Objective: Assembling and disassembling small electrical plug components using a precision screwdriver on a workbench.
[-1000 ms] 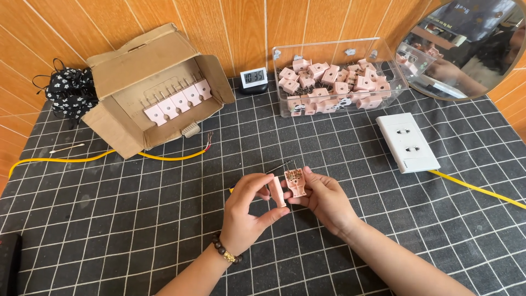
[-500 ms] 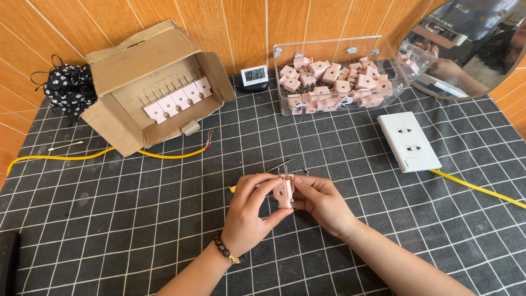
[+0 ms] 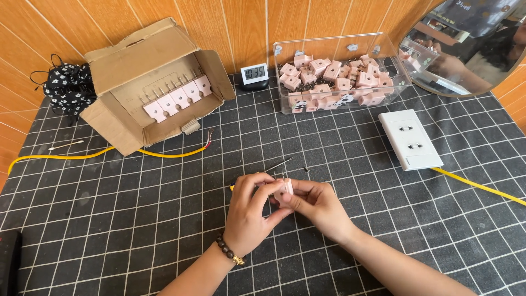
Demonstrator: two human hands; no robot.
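Observation:
Both of my hands grip one small pink plug piece [image 3: 284, 189] with metal prongs, low over the black gridded mat [image 3: 137, 219]. My left hand [image 3: 249, 211], with a bead bracelet on the wrist, pinches the piece from the left. My right hand [image 3: 318, 205] pinches it from the right, and the fingers cover most of it. A thin screwdriver [image 3: 278, 164] lies on the mat just beyond my fingers. Its yellow handle tip peeks out by my left hand.
An open cardboard box [image 3: 148, 82] with a row of pink plugs stands at the back left. A clear tub [image 3: 342, 71] holds several more. Also here: a small digital clock [image 3: 255, 74], white double socket [image 3: 410, 138], yellow wire [image 3: 109, 154], round mirror [image 3: 471, 44], black floral cloth [image 3: 68, 87].
The pink piece has been turned in my fingers and lowered a little toward the mat. My hands have closed tighter around it.

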